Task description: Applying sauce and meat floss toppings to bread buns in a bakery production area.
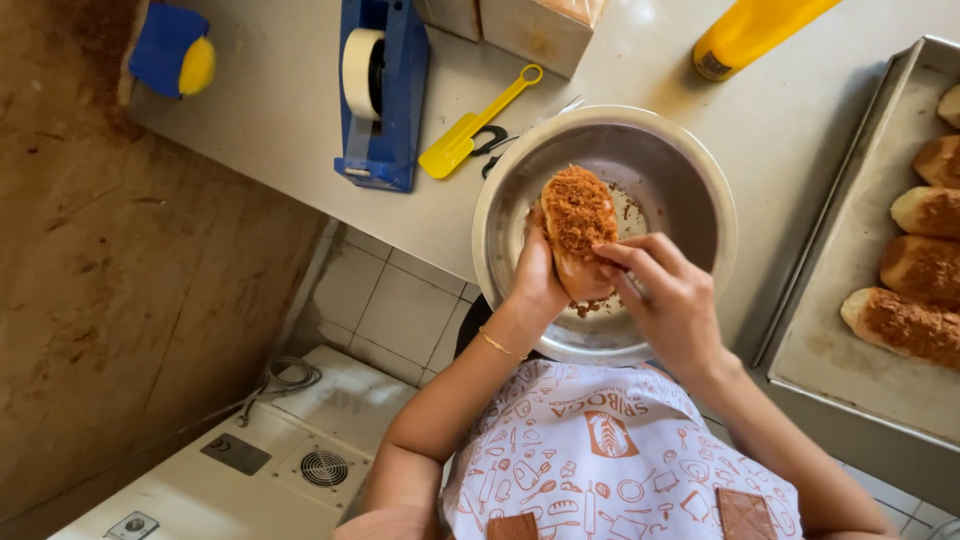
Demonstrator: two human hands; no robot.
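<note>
The left hand (537, 275) and the right hand (668, 300) both gripped a bun (577, 225) topped with brown crumbs, fingers closed around it, held over a metal bowl (690, 180) on the table (290, 110). Behind the bowl lay a yellow scoop (470, 130) and a blue tape dispenser (385, 95). A tray (860, 330) with more coated buns (905, 322) sat just beside the bowl, on the right.

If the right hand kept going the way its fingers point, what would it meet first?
The right hand points at the crumb-topped bun and already touches it, so the bun comes first; past it sits the left hand, though depth is unclear.
</note>
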